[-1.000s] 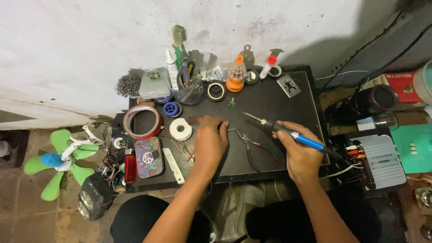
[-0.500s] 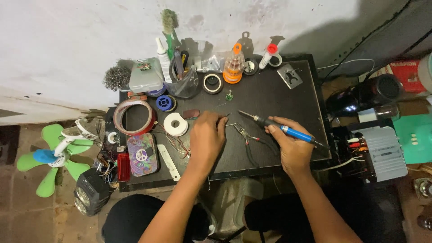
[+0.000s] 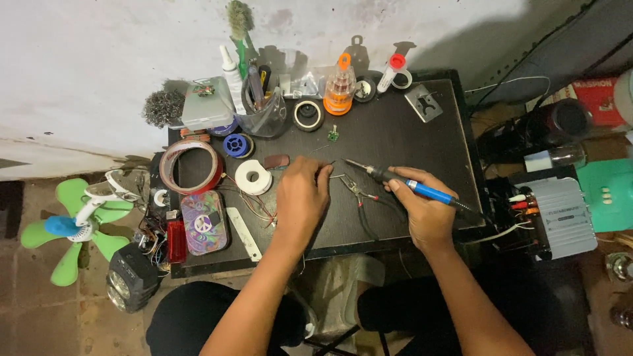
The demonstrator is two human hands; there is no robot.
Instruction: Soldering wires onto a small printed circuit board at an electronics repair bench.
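Blue-handled soldering iron (image 3: 422, 191) — your right hand (image 3: 428, 214) is clamped on it, tip over the black table (image 3: 395, 132). Your left hand (image 3: 300, 198) has edged rightward since a second ago — fingers pinched on a thin wire (image 3: 336, 176), closing toward the tip.

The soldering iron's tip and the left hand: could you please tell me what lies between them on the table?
In the head view, only bare black table separates the soldering iron tip from the left hand; small pliers lie just below that stretch.
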